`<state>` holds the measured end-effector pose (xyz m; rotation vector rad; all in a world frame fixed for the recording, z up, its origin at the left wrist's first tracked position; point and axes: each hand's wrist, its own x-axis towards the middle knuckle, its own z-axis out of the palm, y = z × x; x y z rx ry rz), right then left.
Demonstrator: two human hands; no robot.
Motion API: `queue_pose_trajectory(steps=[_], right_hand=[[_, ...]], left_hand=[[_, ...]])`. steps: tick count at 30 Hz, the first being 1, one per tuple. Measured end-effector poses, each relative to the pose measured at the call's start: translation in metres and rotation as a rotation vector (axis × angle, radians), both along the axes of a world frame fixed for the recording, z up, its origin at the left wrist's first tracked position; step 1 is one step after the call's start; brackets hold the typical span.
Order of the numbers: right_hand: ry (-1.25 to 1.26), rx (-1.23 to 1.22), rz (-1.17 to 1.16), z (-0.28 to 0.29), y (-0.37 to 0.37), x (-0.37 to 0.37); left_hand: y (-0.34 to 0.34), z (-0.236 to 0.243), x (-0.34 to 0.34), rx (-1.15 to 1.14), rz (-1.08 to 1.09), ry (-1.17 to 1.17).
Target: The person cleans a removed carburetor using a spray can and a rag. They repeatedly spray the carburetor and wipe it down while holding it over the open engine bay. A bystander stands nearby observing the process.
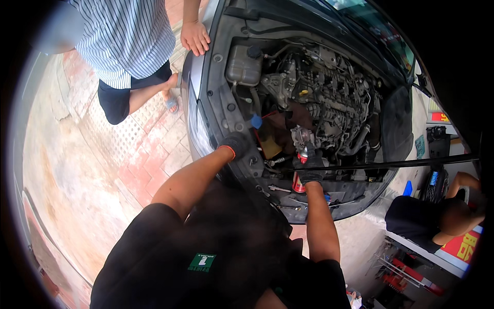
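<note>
My left hand (pixel 234 146), in a dark glove with an orange cuff, rests at the near-left edge of the open engine bay; its fingers are too dark to make out. My gloved right hand (pixel 310 164) grips a red spray can (pixel 298 183) just below a metal housing (pixel 302 138) in the engine bay, partly behind the black hood prop rod (pixel 391 164). A brown cloth-like piece (pixel 283 123) and a yellowish panel (pixel 270 147) lie left of the housing, beside a blue cap (pixel 256 121). Wrenches and a ratchet (pixel 280 188) lie along the front edge.
The engine (pixel 334 98) and a coolant tank (pixel 243 67) fill the bay. A person in a striped shirt (pixel 123 36) stands left on paving, a hand on the car's edge. Another person in dark clothing (pixel 422 221) is at the right, by shelving with tools (pixel 396 270).
</note>
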<state>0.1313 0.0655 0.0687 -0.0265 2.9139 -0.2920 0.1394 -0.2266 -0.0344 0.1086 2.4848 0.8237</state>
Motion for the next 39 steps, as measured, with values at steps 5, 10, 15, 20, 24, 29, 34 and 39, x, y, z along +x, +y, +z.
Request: queue_pose_trajectory(steps=[5,10,15,20,24,29,34,39], right_hand=[[0.012,-0.085,-0.064,-0.003,0.015,0.001],[-0.002,-0.516,-0.140,-0.021,0.046,-0.006],[-0.087,-0.772,-0.250,-0.033,0.068,-0.004],[-0.045,-0.816,-0.227,-0.058,0.083,-0.012],[-0.012,-0.722,-0.178,-0.071,0.085,-0.011],[-0.099,-0.961,-0.299,-0.052,0.083,-0.002],[-0.095,-0.867,-0.241,-0.035,0.086,0.001],[-0.127,-1.216,-0.326,-0.051,0.091,0.001]], left_hand=[[0.000,0.006,-0.001,-0.034,-0.043,0.026],[0.001,0.001,0.000,0.007,0.003,0.017],[0.001,-0.010,0.000,0.002,0.025,0.042],[0.001,-0.014,-0.002,-0.037,-0.020,0.042],[0.002,-0.013,-0.006,-0.084,-0.032,0.058],[0.006,-0.024,-0.011,-0.119,0.051,0.034],[-0.011,-0.047,-0.014,-0.082,-0.137,-0.006],[-0.027,-0.062,-0.020,-0.053,-0.298,-0.121]])
